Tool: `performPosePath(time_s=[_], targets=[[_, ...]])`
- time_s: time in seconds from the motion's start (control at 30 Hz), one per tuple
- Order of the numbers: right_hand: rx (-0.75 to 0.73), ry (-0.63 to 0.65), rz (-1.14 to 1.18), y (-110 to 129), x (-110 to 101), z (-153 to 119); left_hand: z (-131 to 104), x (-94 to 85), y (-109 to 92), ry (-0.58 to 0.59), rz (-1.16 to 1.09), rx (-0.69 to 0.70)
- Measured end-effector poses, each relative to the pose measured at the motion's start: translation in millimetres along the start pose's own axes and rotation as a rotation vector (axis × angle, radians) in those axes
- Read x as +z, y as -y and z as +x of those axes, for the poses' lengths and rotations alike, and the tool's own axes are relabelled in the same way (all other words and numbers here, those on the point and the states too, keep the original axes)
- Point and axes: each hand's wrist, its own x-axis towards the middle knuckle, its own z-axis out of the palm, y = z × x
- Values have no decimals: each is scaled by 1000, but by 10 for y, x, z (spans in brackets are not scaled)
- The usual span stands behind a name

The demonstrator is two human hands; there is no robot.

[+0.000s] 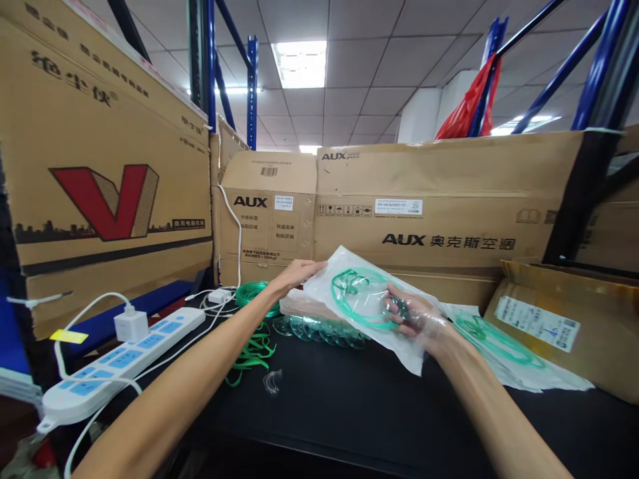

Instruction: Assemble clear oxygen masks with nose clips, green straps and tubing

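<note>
A clear-and-white plastic bag [319, 287] is held up above the black table, tilted down to the right. Coiled green tubing [344, 309] shows through its film. My left hand [297, 274] pinches the bag's upper left edge, its fingertips partly hidden. At the opposite end, my right hand [412, 316] lies under the clear film, apparently inside the bag. Its fingers curl round the right part of the coil, near a dark green piece I cannot make out. Below the bag stand several clear round cup-like pieces [319, 330] in rows.
Green elastic straps [254, 352] and thin metal strips [272, 381] lie on the black table [349, 406]. More green tubing [252, 296] is behind my left forearm. Filled bags [504, 342] lie right, beside a carton [574, 319]. A white power strip [124, 362] with cables runs left.
</note>
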Motion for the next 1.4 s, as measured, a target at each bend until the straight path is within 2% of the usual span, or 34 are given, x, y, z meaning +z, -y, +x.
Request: performPosePath(time_s=[0.1,0.17,0.27,0.33,0.53,0.67,0.73,0.87,1.0,1.17,1.33,1.4], targets=[[61,-14,-42,25,16,0,11,-29,31,78,137,3],[74,-38,-54,20,34,7,44,-31,54,85,203,9],[65,-99,-58,16,-5,-21,102,-81,139,11,287,-6],[54,-151,-60,54,-110,-103,113,-162,244,-57,344,-42],[-49,-385,-49,448,-637,-692,7,-422,636,-194,526,-170],[-115,-457,-58,710,-779,-1130,-30,-375,674,-255,673,-112],[-158,-492,-101,764,-759,-1261,-30,-274,600,-200,737,-25],[-199,-475,-217,751,-624,-1342,17,-17,412,109,836,135],[-164,-394,-255,716,-392,-1347,171,138,359,346,941,143],[-62,-305,-283,641,-98,-1267,404,220,473,441,1053,90],[-8,-60,-382,424,154,-1075,551,409,567,523,1092,23],[14,-1,-397,335,273,-1024,590,493,554,538,1083,36]])
